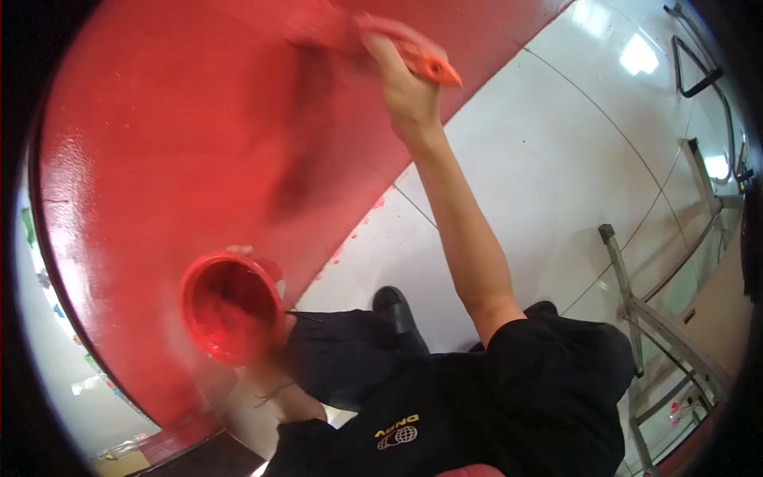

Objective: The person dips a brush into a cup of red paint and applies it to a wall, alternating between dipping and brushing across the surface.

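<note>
Near the top, my right hand is closed round the orange handle of a paintbrush, whose bristle end is smeared by motion against the red surface. At the lower left, a round red container with red paint inside is tilted toward the camera. My left hand is mostly hidden behind it, with a few fingertips showing at its upper rim and the wrist below. The container is held beside the red surface.
White floor tiles with red drips border the red surface. A metal frame with legs stands at the right, and a dark bent metal bar is at the upper right. Black shoes are below.
</note>
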